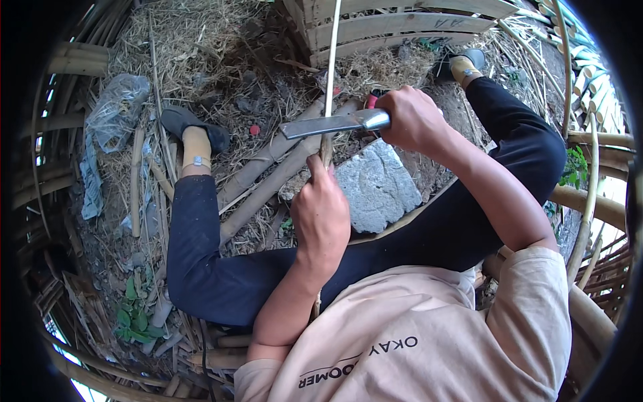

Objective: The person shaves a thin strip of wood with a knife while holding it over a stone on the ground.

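My left hand point(324, 224) is closed around a long, thin pale bamboo strip point(332, 63), thumb and finger near the point where the blade meets it. The strip runs upward out of view, and its lower end passes under my left forearm. My right hand point(414, 119) grips the handle of a knife point(311, 126) with a flat, square-ended metal blade. That blade lies crosswise over the strip, just above my left hand. Below the knife is a rough grey stone block point(378, 191), between my legs. My right fist hides most of the handle.
Bamboo poles point(271, 171) lie on the straw-strewn ground beside the stone. A slatted wooden crate point(402, 30) stands ahead. Crumpled clear plastic point(120, 110) is at the left, with green leaves point(136, 318) below. Cut bamboo tubes point(593, 84) are piled at far right.
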Demonstrator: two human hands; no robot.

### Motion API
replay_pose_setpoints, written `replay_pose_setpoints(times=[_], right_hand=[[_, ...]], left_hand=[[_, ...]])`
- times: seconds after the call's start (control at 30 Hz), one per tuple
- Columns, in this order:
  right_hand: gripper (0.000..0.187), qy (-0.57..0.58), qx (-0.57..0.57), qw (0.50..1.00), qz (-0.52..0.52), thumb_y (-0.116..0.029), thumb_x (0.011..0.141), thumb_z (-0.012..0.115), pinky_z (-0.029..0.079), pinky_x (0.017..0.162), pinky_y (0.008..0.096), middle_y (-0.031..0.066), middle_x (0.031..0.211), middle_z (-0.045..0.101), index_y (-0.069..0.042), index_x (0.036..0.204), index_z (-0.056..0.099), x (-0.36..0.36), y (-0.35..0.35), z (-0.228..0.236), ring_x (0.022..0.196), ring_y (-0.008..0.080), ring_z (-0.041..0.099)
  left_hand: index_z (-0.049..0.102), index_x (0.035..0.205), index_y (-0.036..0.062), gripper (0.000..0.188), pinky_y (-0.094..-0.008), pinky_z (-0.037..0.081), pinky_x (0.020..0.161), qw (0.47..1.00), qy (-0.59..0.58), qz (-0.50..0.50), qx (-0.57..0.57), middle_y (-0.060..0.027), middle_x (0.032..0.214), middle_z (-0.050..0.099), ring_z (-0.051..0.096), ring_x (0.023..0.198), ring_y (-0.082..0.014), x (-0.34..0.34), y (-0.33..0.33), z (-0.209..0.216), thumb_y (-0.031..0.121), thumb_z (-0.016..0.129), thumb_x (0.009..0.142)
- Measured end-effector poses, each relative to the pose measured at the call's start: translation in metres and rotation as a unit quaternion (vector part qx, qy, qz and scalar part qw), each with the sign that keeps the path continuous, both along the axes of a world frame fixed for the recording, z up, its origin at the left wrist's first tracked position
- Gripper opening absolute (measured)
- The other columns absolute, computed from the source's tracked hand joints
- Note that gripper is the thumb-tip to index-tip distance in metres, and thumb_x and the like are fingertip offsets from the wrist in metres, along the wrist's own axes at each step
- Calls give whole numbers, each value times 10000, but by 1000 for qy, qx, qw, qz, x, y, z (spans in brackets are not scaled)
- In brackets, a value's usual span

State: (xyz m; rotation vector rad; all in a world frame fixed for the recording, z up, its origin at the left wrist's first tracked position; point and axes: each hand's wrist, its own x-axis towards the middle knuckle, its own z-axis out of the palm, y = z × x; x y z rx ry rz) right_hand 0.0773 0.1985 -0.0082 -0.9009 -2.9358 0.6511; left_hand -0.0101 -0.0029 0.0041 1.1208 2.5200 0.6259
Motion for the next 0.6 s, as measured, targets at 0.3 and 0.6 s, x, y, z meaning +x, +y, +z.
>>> replay_pose_setpoints(times=[0.3, 0.6], right_hand=[[122, -13, 69, 997, -24, -137, 690, 710, 562, 699, 475, 171, 703, 689, -69, 788, 734, -5, 27, -1, 695, 369, 700], [217, 23, 131, 979, -153, -199, 863, 688, 564, 716, 462, 228, 802, 712, -25, 972, 759, 27, 81, 11, 731, 359, 720]], left_hand=[[512, 1126, -48, 217, -569, 472, 557, 1000, 5, -15, 20, -293, 688, 628, 644, 669, -489, -4, -2, -5, 150, 493, 1039], [519, 1189, -63, 259, -574, 482, 586, 1000, 2, -19, 3, -306, 722, 640, 648, 696, -496, -5, -4, -2, 138, 490, 1029]])
